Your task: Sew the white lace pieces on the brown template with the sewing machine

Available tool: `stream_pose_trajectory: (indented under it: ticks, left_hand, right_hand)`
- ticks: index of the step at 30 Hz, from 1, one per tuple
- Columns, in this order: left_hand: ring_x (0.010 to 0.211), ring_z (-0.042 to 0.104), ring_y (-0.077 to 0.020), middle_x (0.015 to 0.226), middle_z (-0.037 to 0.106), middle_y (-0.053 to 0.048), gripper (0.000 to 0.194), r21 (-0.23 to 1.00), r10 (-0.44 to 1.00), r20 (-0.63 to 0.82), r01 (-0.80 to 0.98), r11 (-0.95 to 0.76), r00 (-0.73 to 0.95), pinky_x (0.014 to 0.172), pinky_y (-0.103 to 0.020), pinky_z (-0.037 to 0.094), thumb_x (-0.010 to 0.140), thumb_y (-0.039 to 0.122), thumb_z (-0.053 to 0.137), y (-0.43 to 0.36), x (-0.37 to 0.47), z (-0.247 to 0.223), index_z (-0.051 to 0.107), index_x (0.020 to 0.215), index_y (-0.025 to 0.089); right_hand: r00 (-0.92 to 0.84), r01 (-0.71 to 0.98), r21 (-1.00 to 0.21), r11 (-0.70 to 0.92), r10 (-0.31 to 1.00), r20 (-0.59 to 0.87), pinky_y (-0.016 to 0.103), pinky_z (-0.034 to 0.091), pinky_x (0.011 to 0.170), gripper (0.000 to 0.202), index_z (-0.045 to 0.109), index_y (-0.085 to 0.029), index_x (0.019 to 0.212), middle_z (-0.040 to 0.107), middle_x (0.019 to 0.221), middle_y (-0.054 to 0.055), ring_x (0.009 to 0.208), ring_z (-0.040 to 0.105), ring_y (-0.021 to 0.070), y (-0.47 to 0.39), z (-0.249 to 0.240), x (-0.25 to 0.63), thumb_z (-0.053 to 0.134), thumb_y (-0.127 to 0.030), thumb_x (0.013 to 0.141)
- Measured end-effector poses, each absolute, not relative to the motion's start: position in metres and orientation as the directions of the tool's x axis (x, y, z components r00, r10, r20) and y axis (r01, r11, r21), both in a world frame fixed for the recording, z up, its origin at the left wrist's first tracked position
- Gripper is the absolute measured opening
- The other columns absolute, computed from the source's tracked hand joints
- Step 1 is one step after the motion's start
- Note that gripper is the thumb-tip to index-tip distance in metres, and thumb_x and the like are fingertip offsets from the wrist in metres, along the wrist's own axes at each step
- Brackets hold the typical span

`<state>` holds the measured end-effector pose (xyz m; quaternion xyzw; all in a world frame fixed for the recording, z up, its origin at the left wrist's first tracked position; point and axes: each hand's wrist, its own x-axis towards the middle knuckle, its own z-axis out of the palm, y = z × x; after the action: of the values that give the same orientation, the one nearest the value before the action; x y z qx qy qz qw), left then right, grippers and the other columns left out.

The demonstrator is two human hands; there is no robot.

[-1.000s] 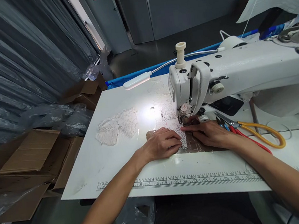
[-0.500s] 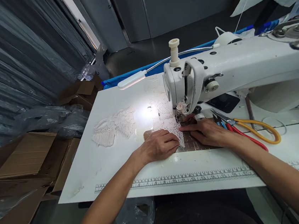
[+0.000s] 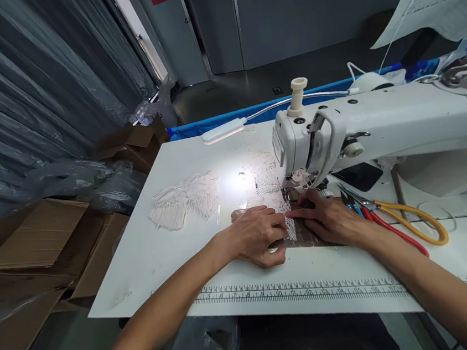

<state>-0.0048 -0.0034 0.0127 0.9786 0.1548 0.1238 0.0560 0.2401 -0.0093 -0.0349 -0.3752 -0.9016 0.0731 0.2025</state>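
A strip of white lace (image 3: pixel 289 222) lies under the presser foot of a white sewing machine (image 3: pixel 311 144), on a brown plate (image 3: pixel 307 236) set in the table. My left hand (image 3: pixel 259 236) rests at the strip's left edge with curled fingers; its thumb shows below, and the fingertips partly hide the lace. From the other side, my right hand (image 3: pixel 332 220) reaches in close to the presser foot. Its index finger stretches flat onto the lace edge, and the other fingers are spread over the plate. More lace pieces (image 3: pixel 186 199) are spread out on the left.
Yellow-handled scissors (image 3: pixel 413 217) and a red-handled tool (image 3: pixel 398 234) lie right of my right hand, near a dark phone-like slab (image 3: pixel 359 176). A lit lamp (image 3: pixel 224 131) hangs over the table. A printed ruler (image 3: pixel 291 290) runs along the front edge. Cardboard boxes (image 3: pixel 35 235) stand at left.
The camera view has shifted, so the table sits lower and further right. My left thumb now shows apart from the curled fingers. My right hand stays at the lace beside the presser foot.
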Motion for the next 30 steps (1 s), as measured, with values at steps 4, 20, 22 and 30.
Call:
stream_pose_trajectory:
  ticks: [4, 20, 22, 30]
  left_hand:
    - [0.078, 0.059, -0.0172, 0.096, 0.067, -0.005, 0.018, 0.146, 0.316, 0.229, 0.289, -0.946, 0.921, 0.074, -0.034, 0.049, 0.078, 0.027, 0.061, -0.004, -0.007, 0.007, 0.07, 0.088, 0.016]
    - [0.082, 0.058, -0.023, 0.099, 0.064, -0.012, 0.035, 0.041, 0.421, 0.24, 0.424, -0.905, 0.875, 0.082, -0.041, 0.045, 0.084, 0.034, 0.049, -0.006, -0.004, -0.005, 0.066, 0.104, 0.01]
    - [0.083, 0.057, -0.0237, 0.099, 0.064, -0.012, 0.036, 0.031, 0.427, 0.252, 0.434, -0.9, 0.868, 0.085, -0.042, 0.045, 0.084, 0.036, 0.049, -0.005, -0.003, -0.007, 0.065, 0.104, 0.01]
    - [0.089, 0.058, -0.0241, 0.109, 0.064, -0.013, 0.039, 0.049, 0.454, 0.298, 0.461, -0.886, 0.84, 0.092, -0.046, 0.043, 0.086, 0.038, 0.048, -0.002, -0.002, -0.015, 0.064, 0.109, 0.011]
  right_hand:
    - [-0.634, 0.669, -0.259, 0.697, 0.717, 0.29, 0.036, 0.053, 0.07, 0.04, 0.067, -0.026, 0.124, 0.063, 0.109, 0.012, 0.085, 0.06, 0.0238, -0.009, -0.036, 0.241, 0.049, -0.018, 0.089]
    - [-0.613, 0.72, -0.192, 0.667, 0.74, 0.276, 0.036, 0.049, 0.064, 0.043, 0.061, -0.02, 0.13, 0.065, 0.098, 0.015, 0.083, 0.06, 0.0269, -0.017, -0.033, 0.229, 0.039, -0.021, 0.093]
    - [-0.605, 0.735, -0.175, 0.655, 0.75, 0.27, 0.035, 0.048, 0.064, 0.044, 0.061, -0.018, 0.13, 0.065, 0.097, 0.016, 0.082, 0.06, 0.0265, -0.016, -0.032, 0.227, 0.038, -0.019, 0.092]
    - [-0.581, 0.772, -0.102, 0.627, 0.762, 0.285, 0.033, 0.046, 0.059, 0.045, 0.06, -0.017, 0.131, 0.064, 0.103, 0.017, 0.085, 0.06, 0.0288, -0.016, -0.031, 0.226, 0.038, -0.018, 0.091]
